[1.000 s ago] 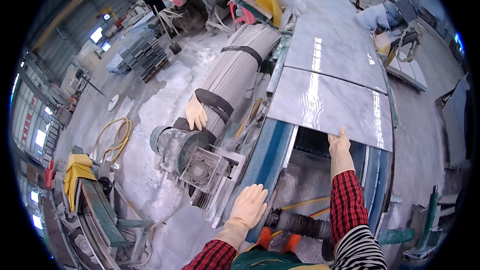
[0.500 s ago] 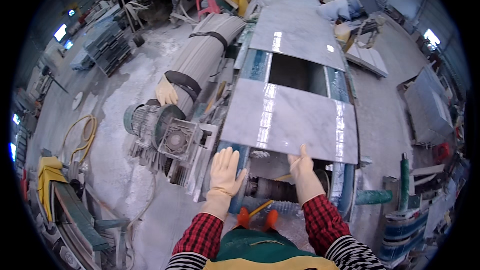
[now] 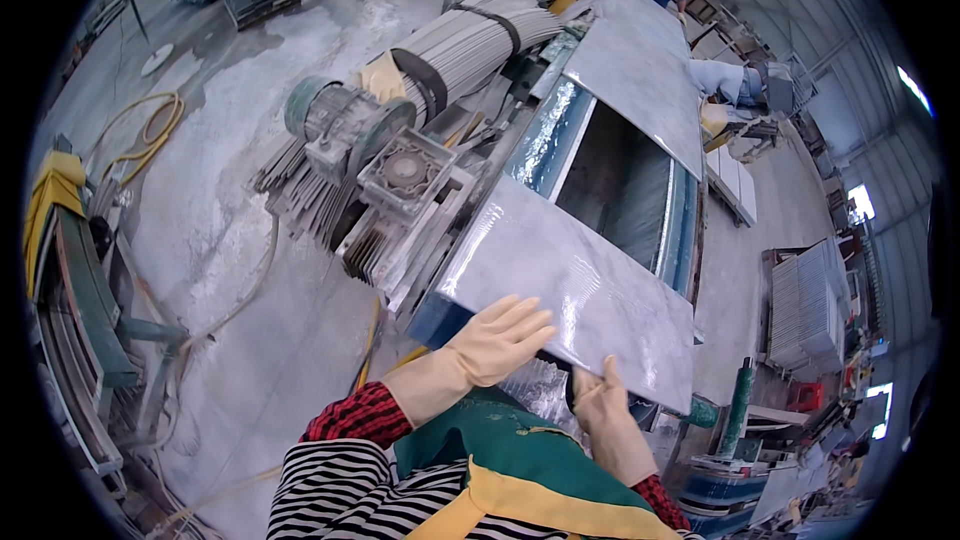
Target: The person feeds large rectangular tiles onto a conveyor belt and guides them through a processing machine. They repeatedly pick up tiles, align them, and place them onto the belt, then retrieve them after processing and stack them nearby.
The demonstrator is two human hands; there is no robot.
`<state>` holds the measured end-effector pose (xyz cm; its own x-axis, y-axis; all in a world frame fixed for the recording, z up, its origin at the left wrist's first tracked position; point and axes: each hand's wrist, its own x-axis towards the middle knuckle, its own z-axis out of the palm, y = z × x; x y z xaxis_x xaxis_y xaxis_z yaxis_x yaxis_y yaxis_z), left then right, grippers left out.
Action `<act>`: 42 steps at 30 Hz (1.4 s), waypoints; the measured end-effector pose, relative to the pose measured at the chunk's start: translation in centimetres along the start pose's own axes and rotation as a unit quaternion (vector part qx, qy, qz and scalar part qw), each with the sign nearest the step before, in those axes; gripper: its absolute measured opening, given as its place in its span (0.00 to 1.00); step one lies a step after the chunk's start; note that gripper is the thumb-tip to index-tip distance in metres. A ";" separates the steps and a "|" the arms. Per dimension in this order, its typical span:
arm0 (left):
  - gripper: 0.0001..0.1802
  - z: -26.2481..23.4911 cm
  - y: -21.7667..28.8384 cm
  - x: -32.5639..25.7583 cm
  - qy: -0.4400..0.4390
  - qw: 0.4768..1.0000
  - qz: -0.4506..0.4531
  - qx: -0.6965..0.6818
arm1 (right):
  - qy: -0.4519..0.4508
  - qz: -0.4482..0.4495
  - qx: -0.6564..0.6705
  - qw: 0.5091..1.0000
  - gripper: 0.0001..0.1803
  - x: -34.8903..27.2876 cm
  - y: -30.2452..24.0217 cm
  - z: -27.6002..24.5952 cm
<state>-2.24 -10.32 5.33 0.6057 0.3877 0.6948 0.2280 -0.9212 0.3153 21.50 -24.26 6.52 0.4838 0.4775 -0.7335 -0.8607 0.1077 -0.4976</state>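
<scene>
- Left hand (image 3: 497,338): pale rubber glove, red-checked cuff behind it; forearm comes up from 6 o'clock and slants toward 1 o'clock. Palm down, fingers spread and laid flat on the near edge of the stone slab (image 3: 575,285). Grip is an open, flat press on top, not a pinch.
- Right hand (image 3: 604,402): same pale glove, forearm rising from 5 o'clock. Fingers curl up at the slab's near edge, thumb side against it; whether they close under the slab cannot be told from this view.
- Stone slab: grey-white, glossy and wet-looking, rectangular, lying flat across the near end of the blue machine bed (image 3: 560,135), centre of frame. Its near long edge meets both hands; its far edge overhangs a dark opening in the bed.
- Second slab (image 3: 640,70): same grey stone, farther along the bed at 1 o'clock, apart from the first, the opening between them.
- Electric motor with gearbox (image 3: 375,145): at 11 o'clock from the hands, just beside the bed's left flank.
- Bundle of grey strips (image 3: 480,40): strapped with dark bands, at 12 o'clock, behind the motor.
- Yellow hose (image 3: 145,125): coiled on the dusty floor at 9 to 10 o'clock.
- Green apron (image 3: 500,450): worn by the person, at 6 o'clock, below both hands.
</scene>
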 end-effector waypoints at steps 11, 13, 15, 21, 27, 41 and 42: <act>0.28 -0.3 0.5 7.5 0.080 0.993 0.017 -0.083 | -0.068 -0.145 -0.127 0.979 0.26 -3.8 -6.2 5.3; 0.29 0.2 0.3 7.8 0.085 0.993 0.023 -0.078 | -0.069 -0.160 -0.129 0.976 0.27 -3.8 -6.3 5.4; 0.31 0.6 0.2 8.0 0.078 0.993 0.027 -0.087 | -0.063 -0.177 -0.130 0.974 0.27 -4.1 -6.5 5.6; 0.29 0.4 0.4 8.8 0.106 0.991 0.031 -0.080 | -0.043 -0.181 -0.145 0.972 0.29 -4.6 -7.0 6.1; 0.28 -0.4 0.0 9.2 0.112 0.989 0.046 -0.082 | -0.071 -0.202 -0.125 0.969 0.32 -5.2 -6.2 6.7; 0.33 -1.4 1.5 11.6 0.027 0.993 -0.025 0.113 | -0.057 -0.165 -0.280 0.944 0.34 -8.1 -7.4 7.8; 0.34 -1.1 1.6 11.6 0.027 0.990 -0.021 0.135 | -0.087 -0.145 -0.281 0.945 0.34 -7.4 -7.8 6.7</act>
<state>4.29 -7.27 14.63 0.5505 0.4205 0.7211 0.4521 -0.8764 0.1659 23.56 -22.80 18.94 0.6102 0.6407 -0.4661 -0.4522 -0.2014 -0.8689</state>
